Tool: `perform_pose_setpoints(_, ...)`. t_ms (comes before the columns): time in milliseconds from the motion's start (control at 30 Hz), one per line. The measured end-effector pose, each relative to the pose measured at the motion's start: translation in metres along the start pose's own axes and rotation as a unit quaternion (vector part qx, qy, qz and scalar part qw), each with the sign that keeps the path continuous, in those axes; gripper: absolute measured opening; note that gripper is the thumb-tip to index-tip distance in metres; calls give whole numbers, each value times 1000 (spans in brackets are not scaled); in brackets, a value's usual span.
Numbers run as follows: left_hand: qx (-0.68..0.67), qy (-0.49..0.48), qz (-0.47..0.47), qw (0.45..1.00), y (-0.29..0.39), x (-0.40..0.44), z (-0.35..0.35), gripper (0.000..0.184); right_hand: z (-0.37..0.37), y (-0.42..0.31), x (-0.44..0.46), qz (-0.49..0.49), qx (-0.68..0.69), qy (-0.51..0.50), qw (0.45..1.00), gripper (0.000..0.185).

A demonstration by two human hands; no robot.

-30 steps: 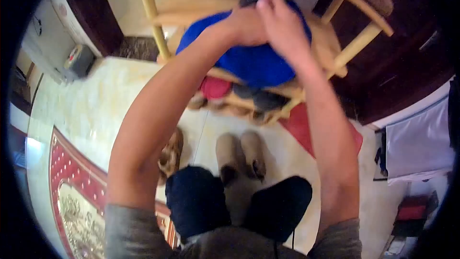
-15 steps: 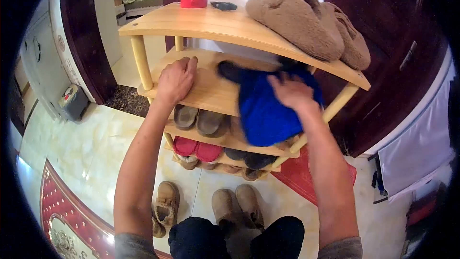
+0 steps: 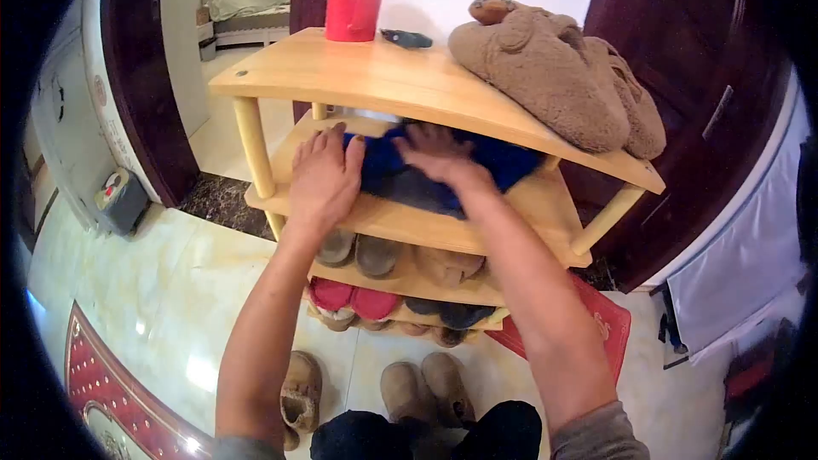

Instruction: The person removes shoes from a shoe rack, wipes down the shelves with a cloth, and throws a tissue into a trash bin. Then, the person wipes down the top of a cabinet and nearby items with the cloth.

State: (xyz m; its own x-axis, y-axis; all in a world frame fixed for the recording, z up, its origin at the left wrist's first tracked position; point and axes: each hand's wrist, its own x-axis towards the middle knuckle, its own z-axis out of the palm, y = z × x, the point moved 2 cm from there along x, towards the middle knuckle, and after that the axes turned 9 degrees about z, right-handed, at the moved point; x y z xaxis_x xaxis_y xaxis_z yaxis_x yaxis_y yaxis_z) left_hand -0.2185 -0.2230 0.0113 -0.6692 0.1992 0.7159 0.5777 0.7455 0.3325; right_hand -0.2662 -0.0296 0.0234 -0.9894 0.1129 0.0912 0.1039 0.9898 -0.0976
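A blue cloth [image 3: 503, 158] with dark parts lies spread over the second board of a wooden shoe rack [image 3: 400, 217], under the top board. My right hand [image 3: 439, 153] rests on the cloth with its fingers spread. At the cloth's left end, my left hand [image 3: 326, 175] lies with fingers stretched out and thumb apart, touching or very near the fabric. The back of the cloth is hidden beneath the top board.
On the top board stand a red mug [image 3: 354, 8], a small dark object [image 3: 406, 38] and brown fuzzy slippers [image 3: 545, 77]. Lower boards hold several shoes, among them red slippers [image 3: 354, 296]. Brown shoes [image 3: 426, 392] are on the floor before me. A dark door [image 3: 682, 102] stands at right.
The blue cloth, hanging over the rack's front right before, now lies flatter and farther left on the second board. My right hand has moved left with it, closer to my left hand.
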Motion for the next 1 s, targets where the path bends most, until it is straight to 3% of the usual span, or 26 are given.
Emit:
perform_pose_setpoints(100, 49, -33, -19, 998, 1, 1, 1, 57, -6, -21, -34, -73, 59, -43, 995, 70)
perform_pose_setpoints(200, 102, -42, 11, 994, -9, -4, 13, 57, -14, 15, -51, -78, 17, -38, 996, 72)
perform_pose_setpoints(333, 150, -54, 83, 984, -24, -5, 22, 53, -28, 96, -88, 88, -6, -5, 996, 73)
perform_pose_setpoints(433, 85, -27, 16, 996, -1, -4, 1, 51, -34, 137, -112, 127, -51, 3, 991, 74)
perform_pose_setpoints(467, 93, 40, 27, 994, -2, -4, 4, 44, -31, 141, -117, 136, -60, 5, 989, 74)
perform_pose_setpoints(567, 17, 123, 50, 991, 5, -10, -9, 38, -29, 125, -131, 151, -36, 5, 988, 74)
perform_pose_setpoints(633, 52, 156, 74, 984, 15, -26, -14, 31, -22, 103, -142, 143, -23, 14, 989, 73)
perform_pose_setpoints(700, 67, 192, 108, 973, 24, -43, -11, 30, -21, 69, -152, 94, -24, -2, 995, 72)
perform_pose_setpoints(800, -35, 250, 138, 958, 47, -102, 0, 34, -17, 36, -153, 12, 15, -3, 1000, 72)
perform_pose_setpoints(833, -32, 252, 174, 952, 47, -125, 9, 38, -18, 28, -150, -12, 24, -7, 1000, 72)
perform_pose_setpoints(1000, -17, 48, -2, 999, 42, -174, 33, 33, -15, 15, -138, -58, 38, 5, 998, 69)
